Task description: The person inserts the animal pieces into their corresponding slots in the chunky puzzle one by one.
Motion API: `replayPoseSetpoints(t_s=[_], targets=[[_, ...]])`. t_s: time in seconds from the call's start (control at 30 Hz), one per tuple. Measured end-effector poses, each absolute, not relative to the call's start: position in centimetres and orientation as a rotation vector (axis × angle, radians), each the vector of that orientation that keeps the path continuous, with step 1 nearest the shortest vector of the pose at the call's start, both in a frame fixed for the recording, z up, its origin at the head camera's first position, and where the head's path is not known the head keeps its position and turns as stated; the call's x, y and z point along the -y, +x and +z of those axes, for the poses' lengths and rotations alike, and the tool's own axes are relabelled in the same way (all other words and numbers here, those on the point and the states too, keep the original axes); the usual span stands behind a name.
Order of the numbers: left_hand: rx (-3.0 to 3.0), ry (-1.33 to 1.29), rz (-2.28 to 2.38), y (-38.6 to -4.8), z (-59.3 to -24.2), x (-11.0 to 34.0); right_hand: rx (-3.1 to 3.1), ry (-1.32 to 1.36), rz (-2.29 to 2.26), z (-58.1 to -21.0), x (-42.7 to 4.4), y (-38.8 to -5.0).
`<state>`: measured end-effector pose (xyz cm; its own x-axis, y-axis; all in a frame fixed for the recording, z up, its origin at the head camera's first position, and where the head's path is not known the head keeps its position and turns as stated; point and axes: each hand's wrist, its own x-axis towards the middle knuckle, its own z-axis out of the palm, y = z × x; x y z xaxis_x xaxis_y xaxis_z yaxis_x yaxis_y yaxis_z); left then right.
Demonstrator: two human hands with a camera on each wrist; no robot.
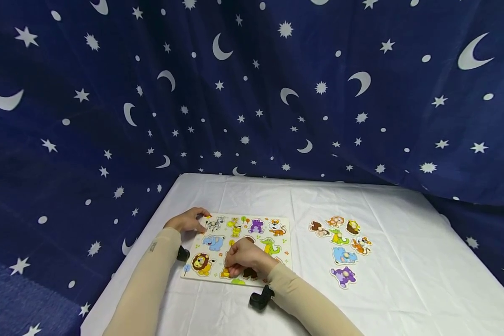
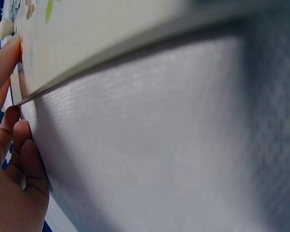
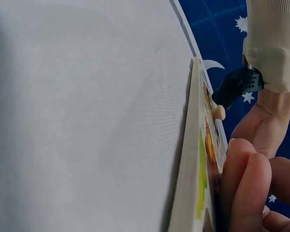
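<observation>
A white wooden puzzle board (image 1: 193,255) printed with cartoon animals lies on the table. My left hand (image 1: 187,220) holds its far left corner, thumb on top and the other fingers at the edge. Over the near middle of the board, my right hand (image 1: 248,257) has its fingers curled down, pinching at an orange-yellow puzzle piece (image 1: 225,273); the fingers hide most of it, including any knob. Left of it sits a lion (image 1: 201,265), with a wooden knob (image 3: 219,113) showing in the right wrist view. Another knob (image 2: 6,29) stands near my left thumb.
Several loose animal pieces lie right of the board, among them a purple hippo (image 1: 343,276), a blue elephant (image 1: 344,255), a green crocodile (image 1: 338,236) and a tiger (image 1: 362,245). A white cloth (image 1: 386,298) covers the table. A dark blue star-patterned curtain (image 1: 269,130) hangs behind.
</observation>
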<state>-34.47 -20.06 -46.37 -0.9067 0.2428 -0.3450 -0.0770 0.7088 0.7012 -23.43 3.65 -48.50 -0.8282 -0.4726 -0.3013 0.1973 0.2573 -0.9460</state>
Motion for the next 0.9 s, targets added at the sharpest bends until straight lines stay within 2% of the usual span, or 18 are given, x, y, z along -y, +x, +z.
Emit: replayPoseSetpoints(t_s=[0.3, 0.9], targets=[[-2.448, 0.049, 1.125, -34.8, -46.2, 19.8, -1.966, -0.277, -1.643, -48.2, -5.3, -24.0], [-2.475, 0.051, 1.058, -34.8, -46.4, 20.1, -2.018, -0.256, -1.638, -47.9, -9.2, -24.5]])
